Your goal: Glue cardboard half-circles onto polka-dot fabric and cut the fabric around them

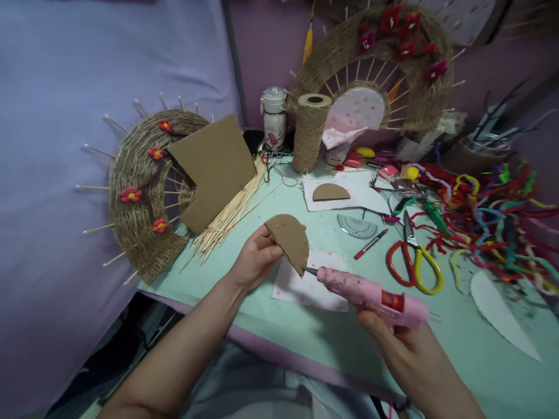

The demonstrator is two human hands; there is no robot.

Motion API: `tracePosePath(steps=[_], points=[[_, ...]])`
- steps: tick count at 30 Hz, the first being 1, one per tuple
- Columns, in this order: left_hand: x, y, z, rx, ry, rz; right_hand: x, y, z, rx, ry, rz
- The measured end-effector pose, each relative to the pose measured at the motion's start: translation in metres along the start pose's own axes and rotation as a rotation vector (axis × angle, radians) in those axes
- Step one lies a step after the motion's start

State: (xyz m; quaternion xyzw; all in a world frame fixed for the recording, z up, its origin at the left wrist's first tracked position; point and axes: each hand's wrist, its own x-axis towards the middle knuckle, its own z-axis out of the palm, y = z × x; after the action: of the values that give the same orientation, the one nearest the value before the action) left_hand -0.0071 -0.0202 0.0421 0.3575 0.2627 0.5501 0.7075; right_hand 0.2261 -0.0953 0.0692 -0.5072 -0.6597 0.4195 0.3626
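Note:
My left hand (pixel 255 259) pinches a brown cardboard half-disc (pixel 289 240) and holds it tilted above the table. In my right hand (pixel 395 340) is a pink glue gun (pixel 371 294); its nozzle touches the lower corner of the half-disc. Under them lies a white paper with pink spots (pixel 305 288) on the pale green table (pixel 441 343).
A jute-wrapped arch with red flowers (pixel 140 192), a cardboard piece (pixel 213 166) and bamboo skewers (pixel 225 221) lie at left. A twine spool (pixel 310 131), another arch (pixel 393 64), a second half-disc (pixel 331 192), a protractor (pixel 357 227), scissors (pixel 413 262) and pipe cleaners (pixel 493 215) fill the back and right.

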Motion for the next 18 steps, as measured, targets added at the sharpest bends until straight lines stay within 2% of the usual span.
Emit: tracePosePath(steps=[4,10,18], points=[[0.0,-0.001,0.0,0.002,-0.01,0.001,0.001,-0.007,-0.004,0.008,0.014,-0.005],[0.0,-0.004,-0.002,0.05,-0.049,-0.033,0.005,-0.019,-0.003,0.019,0.127,-0.007],[0.0,-0.008,-0.003,0.099,-0.082,-0.099,0.006,-0.02,0.003,0.057,0.138,0.038]])
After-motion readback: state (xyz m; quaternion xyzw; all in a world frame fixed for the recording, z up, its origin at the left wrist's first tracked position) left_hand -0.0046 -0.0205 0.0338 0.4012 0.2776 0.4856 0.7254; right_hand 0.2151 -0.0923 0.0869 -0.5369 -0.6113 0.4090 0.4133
